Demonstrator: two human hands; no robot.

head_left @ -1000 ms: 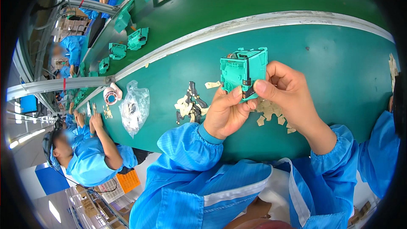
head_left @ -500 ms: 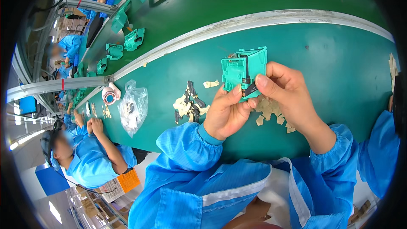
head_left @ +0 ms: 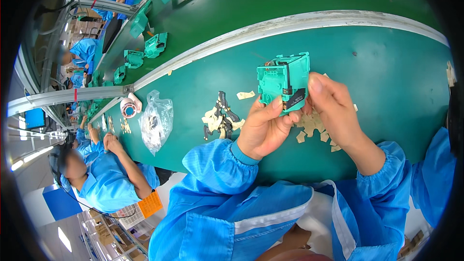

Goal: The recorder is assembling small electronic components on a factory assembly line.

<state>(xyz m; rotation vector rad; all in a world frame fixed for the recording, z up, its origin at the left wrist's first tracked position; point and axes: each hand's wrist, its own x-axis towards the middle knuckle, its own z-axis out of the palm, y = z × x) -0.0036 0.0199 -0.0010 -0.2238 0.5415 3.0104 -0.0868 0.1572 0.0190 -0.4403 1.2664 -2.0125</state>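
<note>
A green plastic housing (head_left: 274, 81), open-sided and box-like, is held up over the bench in front of me. My left hand (head_left: 263, 128) is closed round its lower left corner, the thumb pressed on the front. At the right edge of the housing, my right hand (head_left: 337, 111) has its thumb raised beside the wall and its fingertips at the lower corner. A black piece (head_left: 296, 99) sits in the lower right of the housing, with a dark strip running up from it. Some of my right fingers are hidden.
Cream paper-like pieces (head_left: 310, 124) lie under my hands. Left of them are a pile of black parts (head_left: 222, 111), a clear plastic bag (head_left: 156, 123) and a white-and-pink roll (head_left: 129, 108). A metal rail (head_left: 232, 41) borders a green belt with more housings (head_left: 155, 45). A co-worker (head_left: 108, 174) sits at left.
My right thumb has come off the black piece and moved to the right edge of the housing. The left hand's hold looks the same; the whole view has shifted slightly.
</note>
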